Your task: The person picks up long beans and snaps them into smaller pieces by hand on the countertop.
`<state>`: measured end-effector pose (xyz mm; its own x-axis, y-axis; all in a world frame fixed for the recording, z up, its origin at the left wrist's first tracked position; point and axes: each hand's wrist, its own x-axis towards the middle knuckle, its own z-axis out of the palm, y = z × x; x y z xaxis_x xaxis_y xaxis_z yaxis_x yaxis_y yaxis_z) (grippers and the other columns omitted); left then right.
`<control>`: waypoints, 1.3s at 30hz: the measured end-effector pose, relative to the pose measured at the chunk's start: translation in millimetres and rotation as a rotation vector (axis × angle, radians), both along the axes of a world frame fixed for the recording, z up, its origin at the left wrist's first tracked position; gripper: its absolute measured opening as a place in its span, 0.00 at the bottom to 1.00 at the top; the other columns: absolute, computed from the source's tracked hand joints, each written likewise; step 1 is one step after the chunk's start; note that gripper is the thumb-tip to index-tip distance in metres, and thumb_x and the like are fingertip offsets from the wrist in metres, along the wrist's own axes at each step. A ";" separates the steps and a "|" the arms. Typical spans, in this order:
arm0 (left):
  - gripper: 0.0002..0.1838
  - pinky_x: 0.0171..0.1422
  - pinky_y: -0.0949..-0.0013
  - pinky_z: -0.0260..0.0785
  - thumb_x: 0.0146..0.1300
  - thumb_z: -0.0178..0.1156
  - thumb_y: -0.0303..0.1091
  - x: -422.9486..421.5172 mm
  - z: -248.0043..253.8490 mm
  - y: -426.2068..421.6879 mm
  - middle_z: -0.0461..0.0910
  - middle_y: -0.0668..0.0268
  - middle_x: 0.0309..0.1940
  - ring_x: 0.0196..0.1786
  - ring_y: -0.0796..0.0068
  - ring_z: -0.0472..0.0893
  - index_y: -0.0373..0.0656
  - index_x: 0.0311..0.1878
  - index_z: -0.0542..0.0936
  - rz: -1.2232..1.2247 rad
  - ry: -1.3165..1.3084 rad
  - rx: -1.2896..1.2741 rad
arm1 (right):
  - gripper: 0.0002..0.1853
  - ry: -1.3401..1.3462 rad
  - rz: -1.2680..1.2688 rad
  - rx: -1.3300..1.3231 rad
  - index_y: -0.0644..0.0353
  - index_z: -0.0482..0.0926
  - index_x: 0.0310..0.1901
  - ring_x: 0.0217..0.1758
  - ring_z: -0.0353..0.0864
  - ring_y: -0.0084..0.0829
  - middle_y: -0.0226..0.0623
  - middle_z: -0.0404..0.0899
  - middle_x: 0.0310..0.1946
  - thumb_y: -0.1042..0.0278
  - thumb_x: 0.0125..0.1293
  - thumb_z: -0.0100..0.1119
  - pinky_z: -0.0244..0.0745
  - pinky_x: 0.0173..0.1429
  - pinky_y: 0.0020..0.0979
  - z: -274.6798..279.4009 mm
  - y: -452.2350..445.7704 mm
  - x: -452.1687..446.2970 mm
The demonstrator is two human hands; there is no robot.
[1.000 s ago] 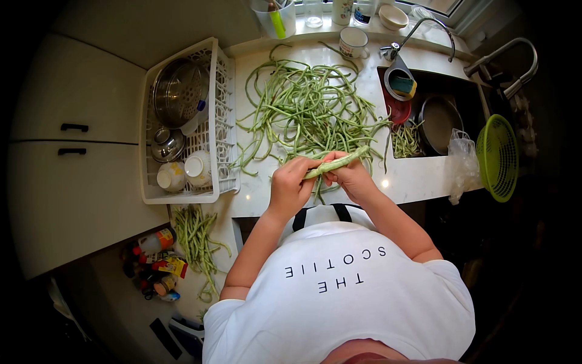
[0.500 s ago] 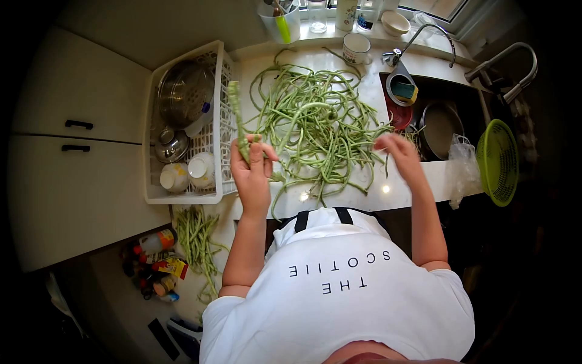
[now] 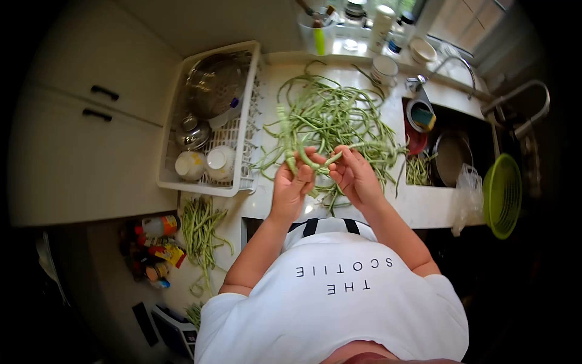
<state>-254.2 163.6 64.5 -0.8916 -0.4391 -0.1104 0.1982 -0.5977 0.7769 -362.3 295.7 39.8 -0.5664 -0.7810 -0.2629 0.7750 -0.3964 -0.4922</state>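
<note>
My left hand [image 3: 293,187] is closed around long green beans [image 3: 284,130], which stick up and away from the fingers. One of them curves across toward my right hand [image 3: 359,179]. Thumb and fingers of that hand pinch the bean's tip [image 3: 334,159]. Both hands are close together over the near side of a large tangled pile of long beans [image 3: 330,103] on the white counter [image 3: 273,197]. My fingers partly hide the held beans.
A white dish rack [image 3: 247,121] with bowls and lids stands left. Below it lies another bunch of long beans [image 3: 200,227] beside bottles [image 3: 159,226]. At right are a sink [image 3: 479,124] with bean scraps [image 3: 418,170], a plastic bag [image 3: 468,197] and a green basket [image 3: 503,194]. A mug [image 3: 384,70] stands behind.
My right hand has moved left from beside the sink and now pinches a bean's tip. My left hand has come inward with its beans. The camera view has shifted.
</note>
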 end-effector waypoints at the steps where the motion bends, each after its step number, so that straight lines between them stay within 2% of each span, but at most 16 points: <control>1: 0.20 0.30 0.84 0.57 0.72 0.59 0.37 1.1 -3.5 -1.3 0.82 0.66 0.40 0.27 0.90 0.64 0.40 0.63 0.73 0.036 0.014 -0.004 | 0.12 0.014 0.036 -0.004 0.60 0.74 0.52 0.45 0.81 0.25 0.33 0.79 0.43 0.62 0.75 0.54 0.79 0.54 0.28 3.3 -7.0 6.2; 5: 0.13 0.36 0.81 0.59 0.73 0.58 0.40 1.0 -3.0 -1.9 0.80 0.67 0.44 0.30 0.88 0.66 0.40 0.49 0.79 0.092 0.008 -0.137 | 0.13 0.085 0.013 0.010 0.59 0.73 0.56 0.49 0.81 0.30 0.39 0.80 0.51 0.62 0.76 0.50 0.78 0.58 0.32 4.8 -20.6 24.3; 8: 0.19 0.50 0.65 0.67 0.77 0.48 0.49 4.7 3.1 -10.6 0.75 0.70 0.32 0.34 0.78 0.68 0.44 0.35 0.72 0.282 0.077 -0.272 | 0.18 -0.271 0.146 -0.192 0.54 0.76 0.56 0.49 0.79 0.29 0.32 0.79 0.50 0.51 0.77 0.49 0.77 0.55 0.33 -5.6 -17.6 23.7; 11: 0.17 0.51 0.60 0.69 0.77 0.48 0.49 32.0 30.1 -34.6 0.69 0.72 0.28 0.30 0.77 0.67 0.46 0.36 0.71 0.307 0.366 -0.108 | 0.19 -0.504 0.372 -0.393 0.53 0.77 0.55 0.46 0.78 0.28 0.31 0.79 0.46 0.48 0.76 0.49 0.76 0.50 0.30 -25.4 -21.3 30.3; 12: 0.16 0.48 0.59 0.69 0.77 0.47 0.49 44.4 36.9 -41.5 0.58 0.75 0.22 0.28 0.78 0.64 0.48 0.37 0.71 0.361 0.352 -0.149 | 0.18 -0.452 0.404 -0.261 0.55 0.78 0.54 0.42 0.77 0.27 0.30 0.78 0.41 0.51 0.77 0.48 0.74 0.47 0.29 -18.0 -20.4 37.3; 13: 0.16 0.39 0.65 0.68 0.77 0.48 0.49 56.8 47.1 -48.0 0.59 0.75 0.22 0.25 0.80 0.62 0.49 0.36 0.70 0.435 0.379 -0.144 | 0.18 -0.471 0.453 -0.249 0.55 0.78 0.54 0.42 0.77 0.27 0.30 0.78 0.41 0.51 0.77 0.48 0.74 0.47 0.29 -19.5 -18.8 41.8; 15: 0.17 0.26 0.72 0.63 0.77 0.49 0.49 95.4 73.1 -65.6 0.58 0.75 0.18 0.19 0.83 0.60 0.47 0.35 0.69 0.586 0.372 -0.169 | 0.16 -0.110 0.590 0.005 0.56 0.78 0.53 0.39 0.77 0.26 0.29 0.78 0.38 0.55 0.77 0.47 0.74 0.45 0.29 -23.3 -16.4 46.2; 18: 0.14 0.14 0.79 0.47 0.74 0.54 0.47 169.8 117.9 -89.3 0.59 0.76 0.17 0.14 0.87 0.55 0.49 0.37 0.69 0.764 0.255 -0.370 | 0.13 -0.093 0.599 0.110 0.55 0.78 0.50 0.37 0.76 0.25 0.27 0.78 0.36 0.57 0.76 0.48 0.74 0.43 0.27 -34.4 -14.0 44.3; 23: 0.11 0.18 0.81 0.45 0.76 0.52 0.40 266.7 182.4 -80.8 0.61 0.77 0.18 0.16 0.90 0.54 0.41 0.42 0.72 0.970 -0.194 -0.713 | 0.10 -0.162 0.489 0.230 0.52 0.78 0.48 0.37 0.77 0.22 0.24 0.79 0.37 0.59 0.75 0.51 0.73 0.43 0.24 -58.2 -8.3 23.1; 25: 0.09 0.23 0.79 0.58 0.74 0.54 0.35 295.6 183.0 -88.7 0.69 0.75 0.21 0.19 0.86 0.64 0.39 0.45 0.75 0.941 -0.337 -0.777 | 0.10 -0.139 0.454 0.220 0.52 0.78 0.49 0.37 0.77 0.22 0.24 0.79 0.36 0.59 0.75 0.51 0.74 0.41 0.25 -68.6 -9.6 14.1; 26: 0.09 0.23 0.79 0.58 0.74 0.54 0.35 296.7 175.0 -95.3 0.69 0.75 0.21 0.19 0.86 0.64 0.39 0.45 0.75 0.933 -0.341 -0.779 | 0.10 -0.153 0.450 0.206 0.52 0.78 0.50 0.38 0.77 0.22 0.25 0.80 0.37 0.60 0.75 0.51 0.74 0.42 0.25 -72.5 -10.7 9.8; 28: 0.09 0.35 0.72 0.71 0.70 0.57 0.31 289.6 141.0 -118.3 0.77 0.69 0.25 0.26 0.79 0.74 0.37 0.48 0.77 1.101 -0.788 -1.226 | 0.10 -0.160 0.427 0.207 0.52 0.78 0.50 0.38 0.78 0.22 0.25 0.80 0.37 0.60 0.75 0.51 0.74 0.42 0.25 -77.8 -14.0 7.8; 29: 0.11 0.46 0.64 0.74 0.67 0.58 0.29 297.9 120.9 -129.7 0.84 0.62 0.33 0.38 0.67 0.83 0.37 0.50 0.79 0.976 -1.017 -1.261 | 0.10 -0.157 0.408 0.209 0.52 0.78 0.50 0.39 0.78 0.22 0.25 0.80 0.37 0.60 0.75 0.51 0.73 0.43 0.25 -80.4 -11.5 2.2; 33: 0.16 0.51 0.57 0.74 0.68 0.59 0.33 308.3 -9.3 -181.5 0.79 0.49 0.52 0.51 0.48 0.80 0.37 0.56 0.77 0.641 -1.449 -1.478 | 0.10 -0.101 0.385 0.232 0.53 0.76 0.50 0.39 0.78 0.23 0.26 0.79 0.37 0.59 0.75 0.51 0.74 0.45 0.26 -68.7 -10.1 7.1; 37: 0.18 0.61 0.51 0.68 0.69 0.58 0.34 322.8 -129.8 -211.6 0.73 0.53 0.60 0.60 0.48 0.74 0.39 0.59 0.76 0.489 -1.465 -1.440 | 0.10 -0.092 0.318 0.277 0.54 0.75 0.48 0.39 0.77 0.23 0.26 0.78 0.36 0.59 0.76 0.49 0.74 0.45 0.26 -61.6 7.1 13.3; 39: 0.18 0.64 0.50 0.66 0.69 0.58 0.33 319.1 -142.8 -215.3 0.71 0.55 0.62 0.63 0.48 0.71 0.40 0.60 0.76 0.423 -1.486 -1.453 | 0.10 -0.078 0.296 0.343 0.55 0.75 0.48 0.39 0.77 0.22 0.27 0.78 0.37 0.60 0.76 0.49 0.74 0.45 0.25 -60.7 20.3 12.5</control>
<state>64.9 -51.7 -78.3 -0.3286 -0.9429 0.0543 -0.9228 0.3328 0.1943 -349.8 316.0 -20.9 -0.3007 -0.7664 -0.5676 0.8701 0.0232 -0.4923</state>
